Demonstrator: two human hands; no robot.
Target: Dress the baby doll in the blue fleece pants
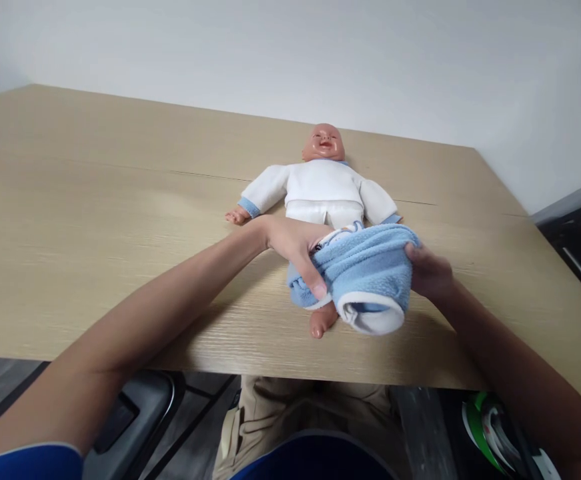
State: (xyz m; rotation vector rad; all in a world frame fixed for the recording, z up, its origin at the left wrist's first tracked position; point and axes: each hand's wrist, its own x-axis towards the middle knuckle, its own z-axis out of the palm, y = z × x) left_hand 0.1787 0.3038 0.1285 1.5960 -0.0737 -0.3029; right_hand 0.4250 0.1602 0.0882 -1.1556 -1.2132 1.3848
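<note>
My left hand (300,245) and right hand (431,270) grip blue terry shorts (370,263), seemingly dressing the white-clad plastic doll (324,181) beyond; hidden foot probably needs threading.

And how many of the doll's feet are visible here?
1: a bare foot, just below the person's left hand in the picture, sticking out of the blue pants. The doll may have another foot hidden inside them.
</note>
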